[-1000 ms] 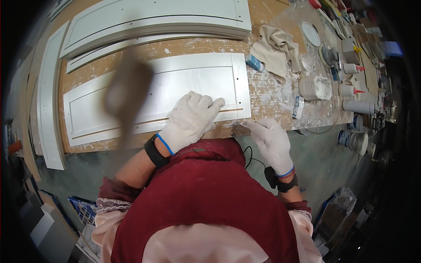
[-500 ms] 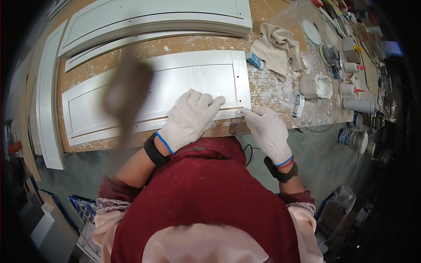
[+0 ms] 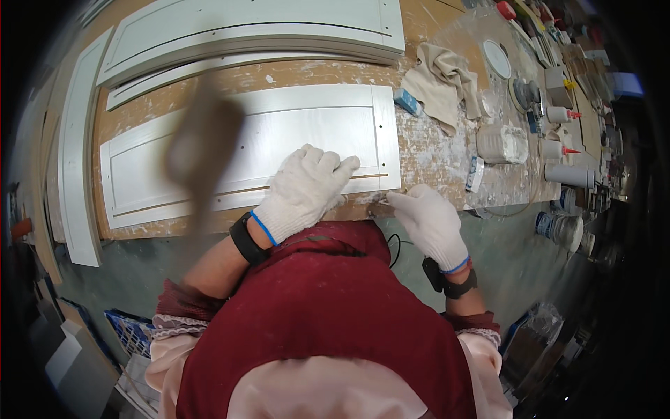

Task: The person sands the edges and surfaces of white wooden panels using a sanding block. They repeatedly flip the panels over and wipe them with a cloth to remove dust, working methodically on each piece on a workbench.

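Note:
A white framed panel (image 3: 167,160) with small dark holes and a narrow slot along its near edge lies flat on the workbench. My left hand (image 3: 307,183), in a white knit glove, rests on its near edge with the fingers laid out and the thumb apart. Just off the panel's near right corner is my right hand (image 3: 429,222), gloved too, thumb and forefinger pinched together. A tiny pale bit shows at those fingertips, too small to name.
More white panels (image 3: 244,35) are stacked behind, and a long one (image 3: 78,153) stands left. Right lie a beige cloth (image 3: 443,80), a small blue box (image 3: 407,102), a white-crusted tub (image 3: 501,144) and red-tipped bottles (image 3: 555,149). A blurred brown shape (image 3: 206,143) blocks part of the view.
My right hand has moved from the panel's near right corner a little toward me, off its edge. My left hand stays in place on the panel.

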Tool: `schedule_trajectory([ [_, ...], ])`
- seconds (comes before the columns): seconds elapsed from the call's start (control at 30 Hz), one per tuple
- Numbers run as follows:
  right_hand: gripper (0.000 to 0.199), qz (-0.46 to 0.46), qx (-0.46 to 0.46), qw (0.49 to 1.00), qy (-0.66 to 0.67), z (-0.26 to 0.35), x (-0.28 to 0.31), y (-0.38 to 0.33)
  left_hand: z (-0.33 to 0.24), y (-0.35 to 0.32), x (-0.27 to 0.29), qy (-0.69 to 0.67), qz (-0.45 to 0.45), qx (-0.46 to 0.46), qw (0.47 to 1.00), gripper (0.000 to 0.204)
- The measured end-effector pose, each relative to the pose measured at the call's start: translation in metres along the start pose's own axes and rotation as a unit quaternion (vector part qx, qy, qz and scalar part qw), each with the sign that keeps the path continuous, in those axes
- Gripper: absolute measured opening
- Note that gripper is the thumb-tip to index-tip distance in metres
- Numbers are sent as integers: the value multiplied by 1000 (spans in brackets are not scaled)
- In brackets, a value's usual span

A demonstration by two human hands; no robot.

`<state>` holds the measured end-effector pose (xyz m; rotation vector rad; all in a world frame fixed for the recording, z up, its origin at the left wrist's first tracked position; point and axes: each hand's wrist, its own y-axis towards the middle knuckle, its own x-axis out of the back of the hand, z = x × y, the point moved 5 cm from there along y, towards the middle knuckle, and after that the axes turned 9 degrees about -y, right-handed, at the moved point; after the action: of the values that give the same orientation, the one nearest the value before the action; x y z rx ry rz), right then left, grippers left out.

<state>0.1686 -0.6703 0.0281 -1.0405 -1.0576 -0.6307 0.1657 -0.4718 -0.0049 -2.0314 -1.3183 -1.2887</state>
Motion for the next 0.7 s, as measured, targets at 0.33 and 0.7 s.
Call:
schedule_trajectory([
  [0.33,27,-11,-84,996,-2,4,3,12,0,-1,1,-6,8,-2,1000,61],
  [0.7,29,-36,16,998,42,-1,-5,-8,2,-1,0,-12,-8,-14,1000,58],
])
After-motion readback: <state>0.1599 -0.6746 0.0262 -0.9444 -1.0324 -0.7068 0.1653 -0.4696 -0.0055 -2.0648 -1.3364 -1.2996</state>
